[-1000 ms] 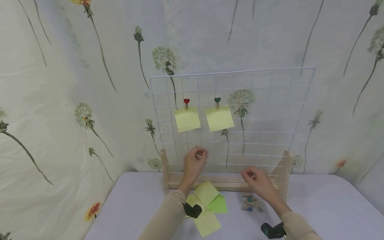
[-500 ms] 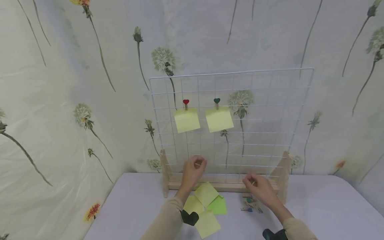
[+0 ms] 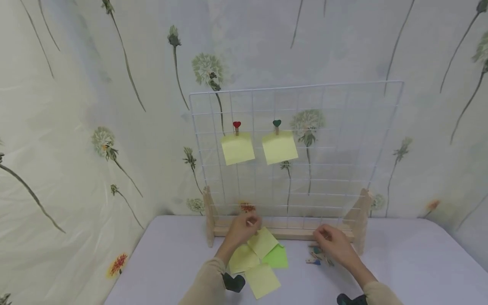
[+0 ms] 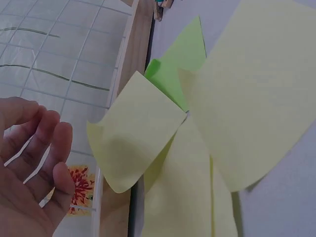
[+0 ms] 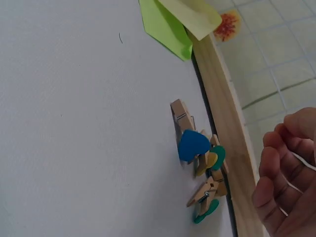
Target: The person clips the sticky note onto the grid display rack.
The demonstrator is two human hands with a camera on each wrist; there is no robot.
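My left hand point(image 3: 242, 231) hovers by the foot of the wire grid, just behind the loose yellow sticky notes point(image 3: 263, 280). Its fingers are loosely curled with nothing in them, as the left wrist view shows. A light green sticky note point(image 4: 177, 66) lies partly under the yellow ones. My right hand point(image 3: 334, 245), also loosely curled and holding nothing, is above a small pile of wooden clothespins. In the right wrist view these carry hearts, among them a blue heart point(image 5: 193, 145) and a green heart point(image 5: 217, 159). The right hand covers part of the pile in the head view.
The white wire grid point(image 3: 297, 87) stands in a wooden base point(image 3: 289, 234) at the table's back. Two yellow notes hang on it, one under a red heart clothespin point(image 3: 237, 125), one under a dark green heart clothespin point(image 3: 277, 123). Behind is a floral curtain point(image 3: 145, 169).
Both hands have come down from in front of the grid, the left towards the sticky notes, the right towards the clothespins and slightly right. The hanging notes stay put.
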